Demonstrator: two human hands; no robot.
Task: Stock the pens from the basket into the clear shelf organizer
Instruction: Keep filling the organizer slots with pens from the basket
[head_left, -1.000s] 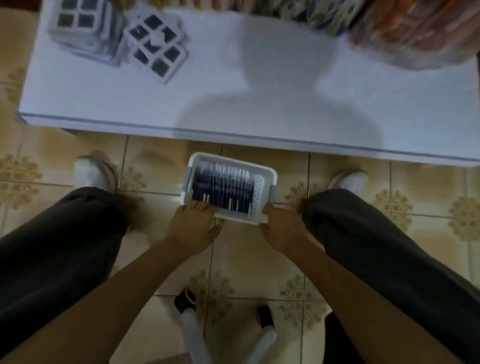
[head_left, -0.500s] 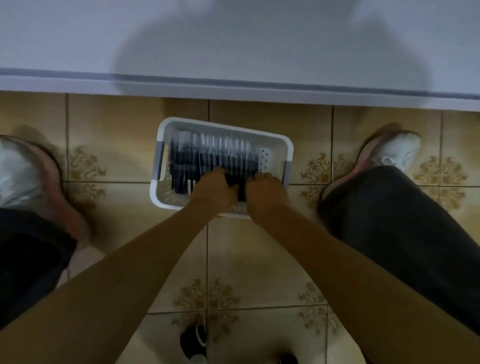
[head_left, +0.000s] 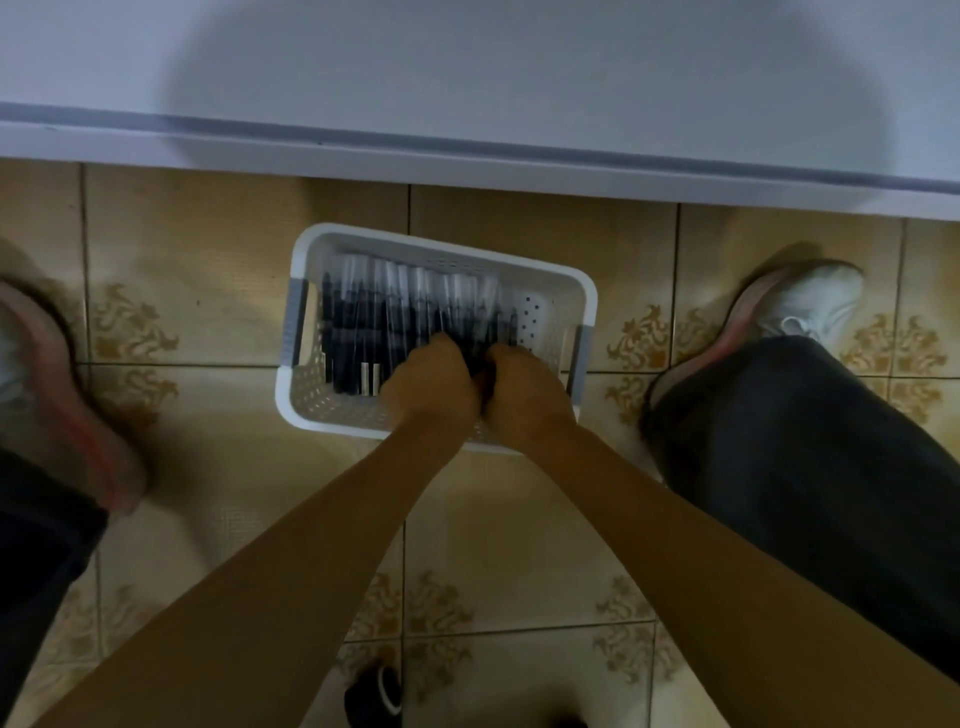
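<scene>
As both arms reach down toward the tiled floor (head_left: 218, 260), the two hands sit inside the white basket (head_left: 582, 280), knuckles up and side by side. The left hand (head_left: 431, 387) has its fingers (head_left: 441, 348) curled down into the pens (head_left: 395, 322), closing on a bunch of them. The fingertips are buried among the barrels and cannot be seen. The right hand (head_left: 524, 397) is just beside it, almost touching. Its fingers (head_left: 506, 358) are bent the same way round the dark bundle that shows in the narrow gap between the hands. How many pens each hand has cannot be told.

The pens lie in a row across the bottom of the basket, which stands on the floor. They have dark bodies and clear caps, and the caps point away from the fingers toward the far rim. Most of the row stretches to the left of the left fingers. To the right of the right fingers is a bare strip of perforated basket bottom. Grey handles mark the basket's two short ends.

Beyond the fingers, past the far rim, runs the edge of the white table (head_left: 467, 78), with a shadow across its middle. The right shoe (head_left: 800, 306), pale, stands well off to the right of the fingers, with a dark trouser leg (head_left: 805, 441) over its heel. The left shoe (head_left: 62, 395), blurred, is well off to the left. Nearer than the wrists, at the bottom edge, a small black wheel (head_left: 376, 693) rests on the tiles.
</scene>
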